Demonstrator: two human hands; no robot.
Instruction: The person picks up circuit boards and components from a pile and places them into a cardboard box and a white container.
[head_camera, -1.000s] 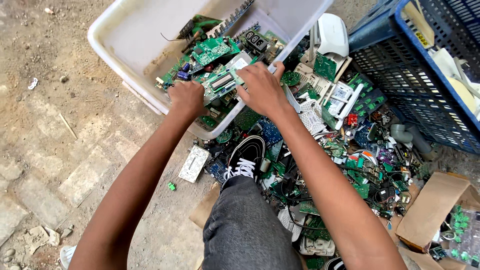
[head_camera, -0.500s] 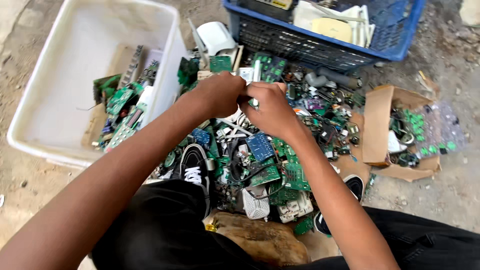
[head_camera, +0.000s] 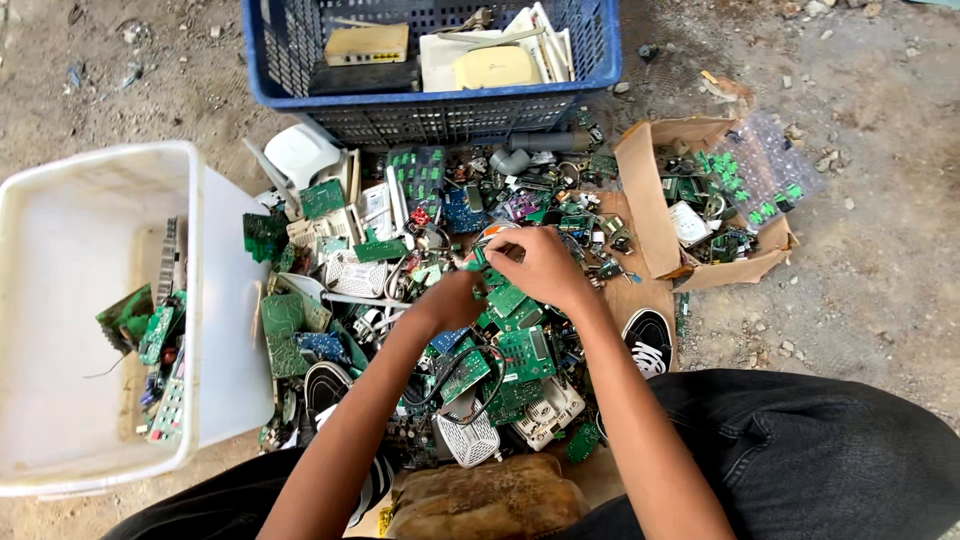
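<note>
between both hands (head_camera: 500, 275), a green circuit board (head_camera: 478, 262)

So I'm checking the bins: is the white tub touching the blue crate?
Apart. The head view shows bare ground and a white plastic shell between the white tub and the blue crate.

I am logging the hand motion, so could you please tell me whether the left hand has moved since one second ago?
Yes. The left hand has left the white tub for the circuit board pile.
</note>
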